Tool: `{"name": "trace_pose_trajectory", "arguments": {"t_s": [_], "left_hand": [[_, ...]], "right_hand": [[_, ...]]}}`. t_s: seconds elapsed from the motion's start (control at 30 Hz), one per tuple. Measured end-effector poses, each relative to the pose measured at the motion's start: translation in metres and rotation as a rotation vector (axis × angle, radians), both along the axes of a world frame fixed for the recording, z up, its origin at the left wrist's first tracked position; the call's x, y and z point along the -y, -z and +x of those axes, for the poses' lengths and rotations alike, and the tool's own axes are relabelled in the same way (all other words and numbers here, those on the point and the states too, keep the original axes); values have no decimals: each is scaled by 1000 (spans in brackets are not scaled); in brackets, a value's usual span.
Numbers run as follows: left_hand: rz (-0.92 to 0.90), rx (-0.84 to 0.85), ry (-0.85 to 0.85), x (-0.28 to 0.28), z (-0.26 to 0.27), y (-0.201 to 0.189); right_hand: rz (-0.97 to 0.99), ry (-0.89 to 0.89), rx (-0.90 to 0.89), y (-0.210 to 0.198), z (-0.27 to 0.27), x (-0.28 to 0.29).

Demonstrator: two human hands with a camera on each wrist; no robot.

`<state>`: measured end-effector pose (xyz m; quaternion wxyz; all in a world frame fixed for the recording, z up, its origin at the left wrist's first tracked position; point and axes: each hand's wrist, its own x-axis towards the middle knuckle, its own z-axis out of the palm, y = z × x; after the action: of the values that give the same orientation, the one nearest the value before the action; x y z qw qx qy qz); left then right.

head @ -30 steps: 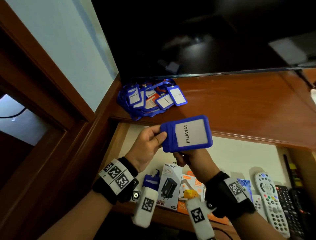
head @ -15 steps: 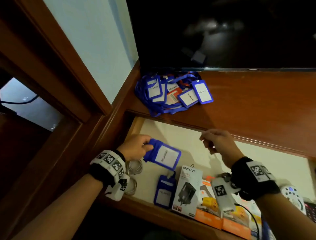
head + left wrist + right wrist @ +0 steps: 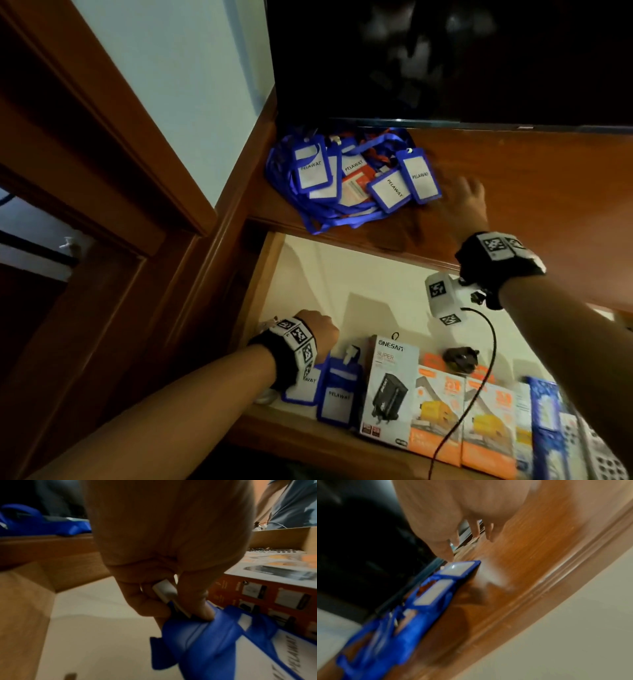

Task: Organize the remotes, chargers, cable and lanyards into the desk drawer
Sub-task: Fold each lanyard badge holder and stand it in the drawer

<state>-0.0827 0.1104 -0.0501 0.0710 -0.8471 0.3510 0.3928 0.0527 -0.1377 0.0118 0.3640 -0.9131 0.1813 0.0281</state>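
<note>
Pinching the white clip of a blue badge holder between thumb and fingers, my left hand sits low at the left end of the open drawer. Only the left wrist view shows that grip; from the head view my wrist covers most of the holder, and I see just its corner beside a second badge holder lying flat at the drawer's front edge. To the right of it stand a white charger box and orange charger boxes, with a black plug behind them.

My right hand reaches over the counter with fingers spread and loose, grasping nothing. The right wrist view, though blurred, puts a fingertip just beside the nearest card of the lanyard pile; I cannot tell whether it touches. That pile lies in the counter's back left corner, below a dark screen.
</note>
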Motion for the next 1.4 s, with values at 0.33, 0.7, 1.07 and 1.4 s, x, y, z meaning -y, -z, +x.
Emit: {"name": "trace_pose_trajectory", "arguments": {"t_s": [0.33, 0.7, 1.07, 1.4], "left_hand": [[40, -32, -33, 0, -11, 19], [61, 71, -62, 6, -23, 39], [78, 136, -267, 18, -26, 14], [-624, 358, -681, 74, 23, -54]], "right_hand": [[-329, -166, 8, 29, -11, -23], [-575, -33, 3, 22, -70, 23], [-565, -130, -64, -1, -99, 48], [461, 365, 61, -38, -107, 61]]}}
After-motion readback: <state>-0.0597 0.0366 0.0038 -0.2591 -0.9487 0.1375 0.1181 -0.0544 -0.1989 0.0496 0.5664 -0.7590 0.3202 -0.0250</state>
